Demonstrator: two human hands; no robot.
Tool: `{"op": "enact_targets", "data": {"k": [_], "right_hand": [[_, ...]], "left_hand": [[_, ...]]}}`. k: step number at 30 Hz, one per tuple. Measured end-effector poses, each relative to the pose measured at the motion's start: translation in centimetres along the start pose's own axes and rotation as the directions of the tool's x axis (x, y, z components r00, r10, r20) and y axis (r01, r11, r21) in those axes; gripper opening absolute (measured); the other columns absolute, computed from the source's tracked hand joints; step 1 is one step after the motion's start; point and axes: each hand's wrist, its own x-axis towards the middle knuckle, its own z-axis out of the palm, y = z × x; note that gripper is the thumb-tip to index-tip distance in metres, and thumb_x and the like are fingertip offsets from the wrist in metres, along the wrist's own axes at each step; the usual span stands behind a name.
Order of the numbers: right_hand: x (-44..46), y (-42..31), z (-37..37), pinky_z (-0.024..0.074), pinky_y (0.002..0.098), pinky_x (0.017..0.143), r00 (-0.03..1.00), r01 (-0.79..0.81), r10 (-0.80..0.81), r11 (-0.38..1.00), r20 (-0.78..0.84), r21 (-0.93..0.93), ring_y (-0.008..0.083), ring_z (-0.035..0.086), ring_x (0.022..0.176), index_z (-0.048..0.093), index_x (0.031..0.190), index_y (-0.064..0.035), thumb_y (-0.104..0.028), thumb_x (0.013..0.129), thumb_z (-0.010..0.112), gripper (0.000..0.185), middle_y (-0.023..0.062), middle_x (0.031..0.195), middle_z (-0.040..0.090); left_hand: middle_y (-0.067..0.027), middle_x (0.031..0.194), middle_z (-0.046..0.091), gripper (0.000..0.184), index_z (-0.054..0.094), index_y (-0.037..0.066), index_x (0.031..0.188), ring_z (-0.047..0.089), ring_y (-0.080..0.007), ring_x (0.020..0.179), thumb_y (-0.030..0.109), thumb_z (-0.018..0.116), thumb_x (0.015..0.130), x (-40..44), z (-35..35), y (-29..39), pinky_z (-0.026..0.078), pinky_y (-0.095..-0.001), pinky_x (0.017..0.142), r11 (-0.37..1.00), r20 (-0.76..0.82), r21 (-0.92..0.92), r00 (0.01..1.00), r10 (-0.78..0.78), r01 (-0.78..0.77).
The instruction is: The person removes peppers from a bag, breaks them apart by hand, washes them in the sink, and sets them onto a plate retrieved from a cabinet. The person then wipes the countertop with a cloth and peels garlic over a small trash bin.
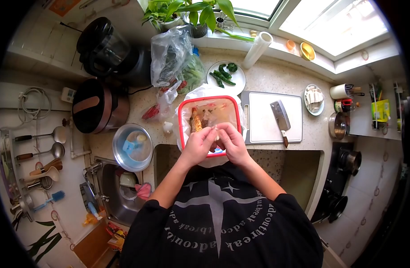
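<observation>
My left hand (199, 146) and my right hand (232, 144) meet fingertip to fingertip above the near half of a red-rimmed bin (181, 117) lined with a white plastic bag. Between the pinched fingers of both hands shows a small pale piece (217, 138) that looks like a garlic clove, mostly covered by the fingers. Food scraps (196, 120) lie inside the bin. Left of the bin, a whitish garlic bulb (168, 127) rests on the counter.
Right of the bin, a cleaver (281, 117) lies on a white cutting board (260, 117). Behind are a plate of green peppers (223, 76) and bagged vegetables (191, 71). A plate of white pieces (314, 99) stands right; a metal bowl (120, 154) and sink (113, 192) are left.
</observation>
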Motion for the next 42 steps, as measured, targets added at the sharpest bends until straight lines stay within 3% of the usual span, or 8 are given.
{"op": "enact_targets", "data": {"k": [3,6,18,22,24,31,36,42], "right_hand": [[0.4,-0.2,-0.2,0.0473,0.024,0.065,0.989,0.139,-0.123,0.952,0.077,-0.271,0.0087,0.057,0.072,0.055,0.129,-0.0021,-0.013,0.103,0.059,0.028,0.0012,0.089,0.061],[0.7,-2.3,-1.1,0.0508,0.0281,0.066,0.942,0.335,-0.22,0.582,0.253,-0.741,0.0143,0.061,0.07,0.053,0.134,-0.001,-0.007,0.097,0.065,0.04,0.0063,0.089,0.063],[0.8,-2.2,-1.2,0.0541,0.0331,0.059,0.826,0.532,-0.432,0.383,0.363,-0.755,0.0195,0.069,0.065,0.056,0.115,0.0045,-0.007,0.099,0.056,0.02,0.0155,0.083,0.066],[0.5,-2.9,-0.4,0.0512,0.0284,0.054,0.998,0.067,-0.058,0.955,0.038,-0.288,0.0145,0.064,0.057,0.058,0.111,0.0016,-0.011,0.104,0.048,0.018,0.0088,0.08,0.066],[0.8,-2.6,-0.6,0.05,0.0256,0.057,0.999,-0.048,0.048,0.999,0.007,0.021,0.0121,0.063,0.061,0.059,0.111,0.0006,-0.011,0.105,0.045,0.02,0.0057,0.082,0.066],[1.3,-2.5,-2.2,0.0472,0.0232,0.071,1.0,-0.01,0.005,0.968,0.023,0.253,0.0104,0.059,0.081,0.06,0.109,-0.0007,-0.008,0.096,0.058,0.015,0.005,0.094,0.064],[0.9,-4.0,-1.1,0.0364,0.0201,0.059,0.995,0.082,-0.046,0.864,0.083,-0.497,0.003,0.045,0.067,0.067,0.118,-0.0002,-0.009,0.091,0.076,0.03,-0.0019,0.083,0.057],[0.7,-4.3,-0.2,0.0492,0.0206,0.069,0.994,0.089,-0.065,0.937,0.083,-0.338,0.0047,0.06,0.081,0.068,0.112,0.0042,-0.007,0.095,0.071,0.021,0.0011,0.09,0.066]], "left_hand": [[-0.004,0.081,0.068,0.038,0.063,0.0,0.106,0.064,-0.0095,0.069,0.035,0.047,0.109,0.0,0.2,0.1,0.053,-0.0242,0.062,0.991,-0.041,-0.134,0.999,-0.02,0.014],[-0.0027,0.082,0.066,0.039,0.062,0.001,0.11,0.062,-0.0096,0.067,0.036,0.044,0.11,-0.2,-0.3,-0.8,0.053,-0.0248,0.061,0.981,0.017,-0.193,0.999,-0.032,0.035],[-0.0063,0.084,0.061,0.043,0.053,0.002,0.118,0.061,-0.0141,0.07,0.039,0.032,0.112,-0.8,0.7,-0.7,0.052,-0.027,0.063,0.937,0.279,-0.345,0.959,0.039,0.062],[-0.0055,0.083,0.062,0.042,0.056,0.002,0.113,0.062,-0.0141,0.072,0.04,0.04,0.111,-0.5,1.0,0.7,0.053,-0.0272,0.065,0.89,0.211,-0.455,0.974,0.08,0.026],[-0.0054,0.084,0.063,0.04,0.059,0.002,0.111,0.063,-0.014,0.073,0.04,0.047,0.109,-0.4,0.8,0.4,0.054,-0.0276,0.066,0.873,0.209,-0.487,0.972,0.107,0.008],[-0.0071,0.083,0.069,0.025,0.063,0.004,0.095,0.068,-0.0152,0.073,0.029,0.069,0.099,-0.2,-0.1,0.3,0.057,-0.0301,0.067,0.865,-0.106,-0.502,0.994,-0.026,-0.03],[-0.0057,0.082,0.069,0.031,0.065,0.002,0.094,0.069,-0.0145,0.074,0.032,0.072,0.095,-0.3,-0.2,0.1,0.06,-0.0298,0.068,0.911,-0.152,-0.404,0.988,0.027,-0.087],[-0.0056,0.086,0.068,0.037,0.067,0.0,0.098,0.069,-0.0144,0.078,0.036,0.066,0.098,-0.7,0.1,0.2,0.061,-0.0292,0.07,0.904,-0.121,-0.419,0.992,0.043,-0.09]]}}
